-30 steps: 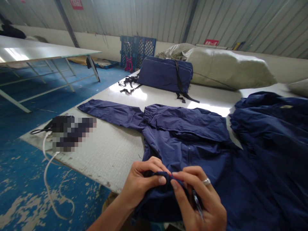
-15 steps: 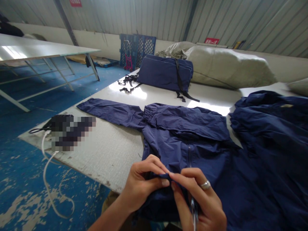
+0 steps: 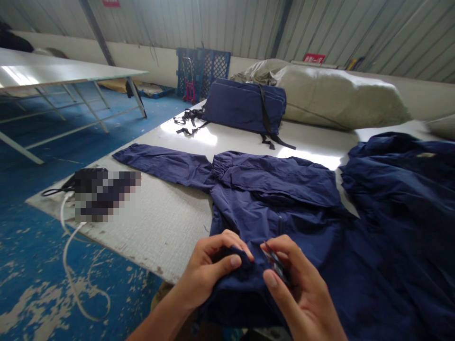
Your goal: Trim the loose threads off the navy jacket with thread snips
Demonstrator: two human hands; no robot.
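Observation:
A navy jacket [image 3: 249,213] lies across the table, one sleeve stretched out to the left and its lower edge hanging toward me. My left hand [image 3: 213,265] pinches a bunched fold of that edge between thumb and fingers. Just to its right, my right hand [image 3: 302,289] grips small metal thread snips [image 3: 275,263], their pointed tip toward the fold but apart from it. The fingers hide part of the snips.
The white table [image 3: 170,222] carries a stack of folded navy fabric [image 3: 241,106] with black straps at the back. More navy cloth [image 3: 398,189] is heaped on the right. A large pale sack [image 3: 341,97] stands behind. A white cable [image 3: 66,255] hangs off the left edge.
My right hand has let go of the cloth, drawn slightly right, and turned the snips forward into its fingertips. My left hand keeps the fold, which is now more bunched.

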